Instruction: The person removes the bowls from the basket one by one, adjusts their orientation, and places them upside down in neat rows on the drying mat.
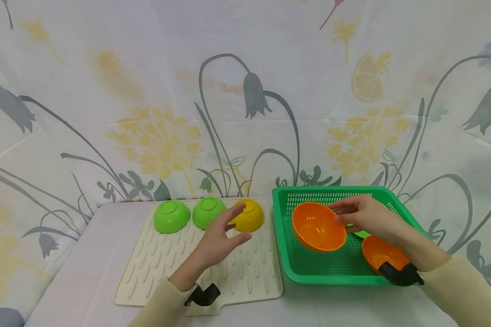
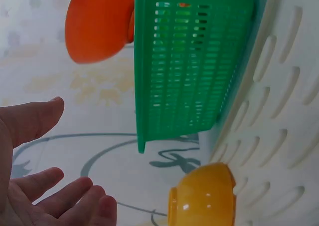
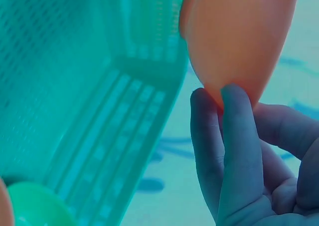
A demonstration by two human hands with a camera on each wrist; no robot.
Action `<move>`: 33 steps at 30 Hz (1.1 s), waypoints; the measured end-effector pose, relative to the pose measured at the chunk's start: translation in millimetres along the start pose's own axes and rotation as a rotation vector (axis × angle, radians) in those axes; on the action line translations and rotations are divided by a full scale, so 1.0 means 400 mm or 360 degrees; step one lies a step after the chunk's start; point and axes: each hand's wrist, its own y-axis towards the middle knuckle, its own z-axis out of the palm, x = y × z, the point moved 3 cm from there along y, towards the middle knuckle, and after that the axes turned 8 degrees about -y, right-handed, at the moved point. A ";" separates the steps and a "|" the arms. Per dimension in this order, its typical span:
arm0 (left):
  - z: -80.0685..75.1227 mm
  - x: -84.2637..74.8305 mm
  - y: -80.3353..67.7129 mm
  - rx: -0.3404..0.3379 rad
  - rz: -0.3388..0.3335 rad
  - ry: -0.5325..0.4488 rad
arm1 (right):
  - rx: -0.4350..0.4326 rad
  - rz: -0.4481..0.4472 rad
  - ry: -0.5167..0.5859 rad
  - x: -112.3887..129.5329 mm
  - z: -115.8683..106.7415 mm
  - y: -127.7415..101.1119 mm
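Head view. The right hand [image 1: 368,217] holds a round orange plastic bowl [image 1: 318,227] by its base, tilted so that its opening faces the camera, above the floor of a green perforated plastic basket [image 1: 331,265]. A second orange bowl [image 1: 382,254] and a partly hidden green bowl [image 1: 360,234] lie in the basket near the right wrist. The left hand [image 1: 221,238] hovers with straight, spread fingers over a cream ribbed drying mat [image 1: 155,268], its fingertips just beside an upturned yellow plastic bowl [image 1: 249,215]; its grip is wide and holds nothing. Two upturned green bowls [image 1: 188,215] stand in line to the left of the yellow one. Mat and basket rest side by side on a pale table [image 1: 86,272].

Left wrist view. The open palm of the left hand [image 2: 45,186] is apart from the yellow bowl [image 2: 204,196]; the basket wall [image 2: 189,71] and the held orange bowl [image 2: 99,24] show beyond.

Right wrist view. The fingertips [image 3: 234,111] of the right hand pinch the narrow base of the orange bowl [image 3: 239,36] beside the basket wall [image 3: 99,86].

Judgement: a pinch on the base is slight for smooth plastic. The bowl should clear the basket rim before turning rim-down, and meet the mat beside the yellow bowl without knocking it.
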 end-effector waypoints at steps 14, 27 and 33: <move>0.042 -0.046 -0.053 0.0245 0.0002 -0.0223 | -0.0030 -0.0022 0.0109 0.093 0.139 -0.014; 0.057 -0.048 -0.080 0.0309 -0.0011 -0.0373 | -0.0071 -0.0075 0.0268 0.116 0.221 -0.001; 0.037 -0.032 -0.087 0.0242 -0.0068 -0.0448 | -0.0080 -0.0173 0.0371 0.122 0.253 0.003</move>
